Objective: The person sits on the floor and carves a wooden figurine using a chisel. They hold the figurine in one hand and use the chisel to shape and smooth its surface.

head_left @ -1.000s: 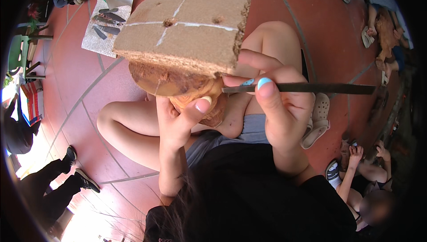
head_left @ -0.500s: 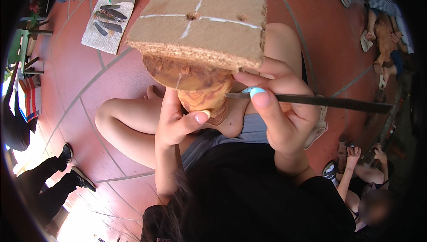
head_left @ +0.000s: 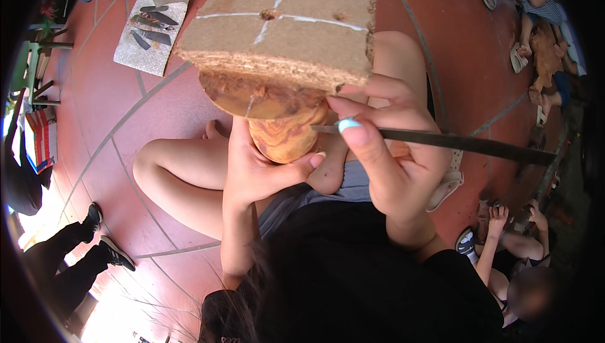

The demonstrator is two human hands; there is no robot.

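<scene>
My left hand is wrapped round the narrow lower part of a carved wooden piece with swirling yellow-brown grain. Its thumb lies across the bottom of that part. A wider wooden disc sits above it, topped by a thick particle board block marked with a white cross and some holes. In my right hand is a slim, flat, dark metal tool, pinched under the thumb. The tool's tip meets the right side of the narrow part. Some right fingers rest by the board's lower edge, partly hidden.
On the red tiled floor at the far left, a pale sheet bears several dark blades. Another person's feet in black shoes stand at the left. More people sit at the right, one with raised hands. My bare legs are crossed beneath the work.
The wooden piece and board have risen a little and shifted slightly left. My left thumb has slid right across the wood. My right hand and the tool have moved left with it.
</scene>
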